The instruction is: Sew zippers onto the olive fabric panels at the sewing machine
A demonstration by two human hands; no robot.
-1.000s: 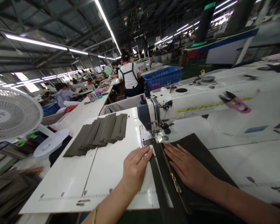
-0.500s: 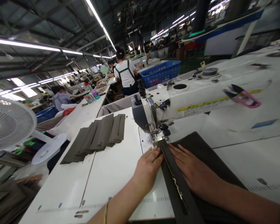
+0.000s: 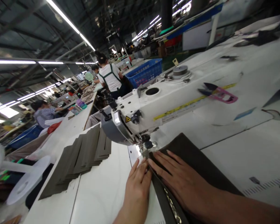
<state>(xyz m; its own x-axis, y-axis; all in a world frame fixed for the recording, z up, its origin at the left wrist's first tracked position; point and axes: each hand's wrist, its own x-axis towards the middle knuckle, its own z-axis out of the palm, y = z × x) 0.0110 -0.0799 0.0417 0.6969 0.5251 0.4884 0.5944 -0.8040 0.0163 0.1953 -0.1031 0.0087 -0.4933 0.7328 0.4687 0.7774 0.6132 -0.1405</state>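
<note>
Head view, lower centre: left hand [image 3: 137, 190], fingers bunched, grip unclear, has neared right hand [image 3: 184, 179], fingers spread, likely steadying zippered strip [image 3: 169, 199].

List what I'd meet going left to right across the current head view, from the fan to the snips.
White fan → overlapping row of dark olive fabric pieces → left hand → right hand → pink-handled thread snips.
</note>
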